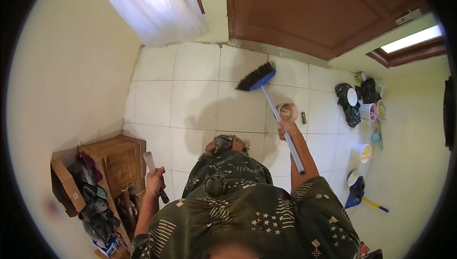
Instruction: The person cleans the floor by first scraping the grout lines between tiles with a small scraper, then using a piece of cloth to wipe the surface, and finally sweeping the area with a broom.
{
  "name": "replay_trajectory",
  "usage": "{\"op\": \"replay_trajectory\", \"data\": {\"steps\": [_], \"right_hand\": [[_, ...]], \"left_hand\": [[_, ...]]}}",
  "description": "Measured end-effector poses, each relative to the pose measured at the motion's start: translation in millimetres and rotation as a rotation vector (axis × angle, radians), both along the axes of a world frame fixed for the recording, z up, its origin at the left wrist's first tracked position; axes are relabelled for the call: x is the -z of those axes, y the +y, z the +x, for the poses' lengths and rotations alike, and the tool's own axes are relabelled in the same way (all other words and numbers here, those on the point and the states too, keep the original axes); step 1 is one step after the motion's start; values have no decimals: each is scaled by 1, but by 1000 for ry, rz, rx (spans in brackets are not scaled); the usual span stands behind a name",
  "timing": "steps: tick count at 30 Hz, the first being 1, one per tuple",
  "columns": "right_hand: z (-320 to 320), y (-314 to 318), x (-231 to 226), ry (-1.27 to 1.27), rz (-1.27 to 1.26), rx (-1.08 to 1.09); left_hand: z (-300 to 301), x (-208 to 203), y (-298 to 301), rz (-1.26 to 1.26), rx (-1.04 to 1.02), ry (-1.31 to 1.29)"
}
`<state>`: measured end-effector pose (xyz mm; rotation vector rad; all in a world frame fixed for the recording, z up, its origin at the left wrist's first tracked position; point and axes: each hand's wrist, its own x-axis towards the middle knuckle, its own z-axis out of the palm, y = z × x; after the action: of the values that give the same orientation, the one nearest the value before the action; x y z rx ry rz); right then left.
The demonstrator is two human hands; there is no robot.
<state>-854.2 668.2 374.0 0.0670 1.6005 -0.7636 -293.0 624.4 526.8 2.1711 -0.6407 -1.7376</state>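
Observation:
My right hand point(286, 129) is wrapped round the pale blue-grey handle of a broom point(278, 114). The broom's blue head with black bristles point(257, 76) is out ahead of me over the white tiles, tilted to one side. In my left hand point(154, 181), closed round its dark handle, is a knife-like flat tool point(149, 161) with a broad pale blade pointing away from me. A whitish bucket point(287, 112) stands just right of the broom handle, and a small dark block-like item point(303, 118) lies beside it.
A wooden cabinet point(124, 159) stands at my left, near an open cardboard box point(69, 185) and dark bags. Along the right wall are black plastic bags point(351, 114), several tubs and a blue dustpan point(353, 201). A brown door point(304, 11) is ahead.

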Motion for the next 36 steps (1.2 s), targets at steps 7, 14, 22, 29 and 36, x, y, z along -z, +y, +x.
{"op": "replay_trajectory", "data": {"steps": [7,14,22,29,36], "right_hand": [[76,174,-105,-72,411,-29],[86,200,-227,272,140,-705],[109,57,-107,-168,102,-578],[58,50,-84,65,133,-631],[76,49,-246,349,115,-1114]], "left_hand": [[-38,13,-36,-38,133,36],[-52,9,-57,-77,163,17],[-60,4,-38,-62,113,68],[-18,-10,-9,-100,-49,-5],[8,13,15,-54,-232,34]]}}
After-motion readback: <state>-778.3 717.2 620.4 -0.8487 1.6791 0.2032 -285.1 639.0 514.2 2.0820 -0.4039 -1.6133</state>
